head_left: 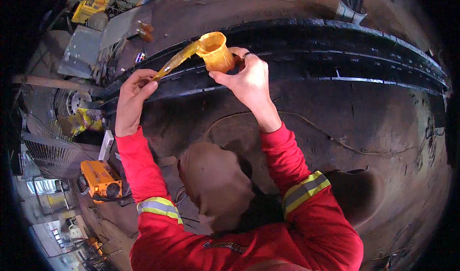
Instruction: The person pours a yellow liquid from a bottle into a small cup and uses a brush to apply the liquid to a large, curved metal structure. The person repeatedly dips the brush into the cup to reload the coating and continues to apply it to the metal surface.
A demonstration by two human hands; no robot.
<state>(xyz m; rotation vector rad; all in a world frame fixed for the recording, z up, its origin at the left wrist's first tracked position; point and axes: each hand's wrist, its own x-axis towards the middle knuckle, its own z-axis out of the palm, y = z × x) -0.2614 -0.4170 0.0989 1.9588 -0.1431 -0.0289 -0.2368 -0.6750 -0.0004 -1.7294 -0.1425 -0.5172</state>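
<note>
Right hand (247, 77) grips the light, probably slippery orange cup (215, 52) by its side; left hand (134, 96) pinches the floppy, glue-coated strip (175, 62) at its end.

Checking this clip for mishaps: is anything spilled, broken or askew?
Nothing stands out. The right hand holds the yellow cup tilted, the left hand a coated strip reaching into it, above the black beam; no spill visible.

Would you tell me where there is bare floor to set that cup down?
Bare dirt floor lies right of the right hand holding the orange plastic cup, below the long black steel beam. Left is crowded: orange welding machine, grey metal sheets.
</note>
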